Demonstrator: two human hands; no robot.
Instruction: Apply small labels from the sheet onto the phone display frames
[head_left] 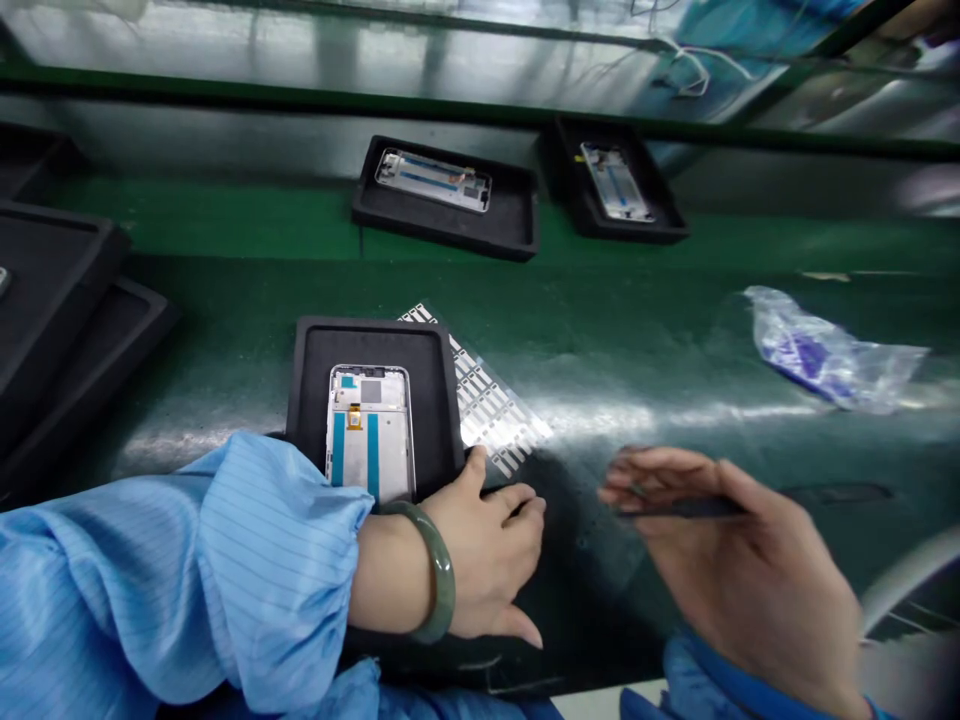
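My left hand [491, 545], with a green bangle [437, 575] at its wrist, is open, fingers apart, by the right edge of a black tray [439, 390]. In that tray lies a silver phone frame [390, 435] with blue strips; my sleeve covers its lower part. A sheet of small stickers [487, 400] shows partly from under the tray, near my left fingertips. On the right, my right hand [742, 560] is raised and closed around a slim black tool [697, 507]. Motion smears its fingers, so the tool's exact kind is unclear.
Two more black trays [514, 220] [667, 225] hold phone frames [435, 180] [616, 182] at the back. Several black trays [56, 290] are stacked at left. A clear plastic bag [832, 350] with something purple lies right on the green bench [637, 310].
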